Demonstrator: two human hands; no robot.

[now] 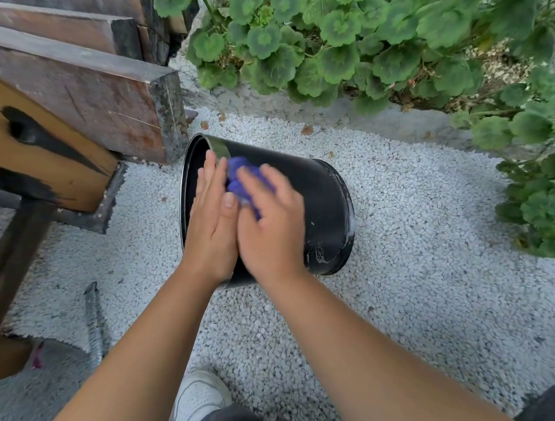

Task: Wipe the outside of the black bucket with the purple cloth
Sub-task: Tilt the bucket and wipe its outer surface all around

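The black bucket (320, 202) lies on its side on white gravel, its mouth facing left and its scuffed base to the right. My left hand (211, 226) rests flat on the bucket's wall by the rim, fingers straight. My right hand (270, 223) presses the bunched purple cloth (241, 177) against the upper side of the bucket; the hand is motion-blurred. Most of the cloth is hidden under my right fingers, and the two hands touch each other.
A wooden bench (74, 101) with dark stains stands at the left, close to the bucket's mouth. Green leafy plants (373, 40) fill the back and right. A grey metal tool (93, 323) lies on the gravel at lower left. My white shoe (198, 398) is below.
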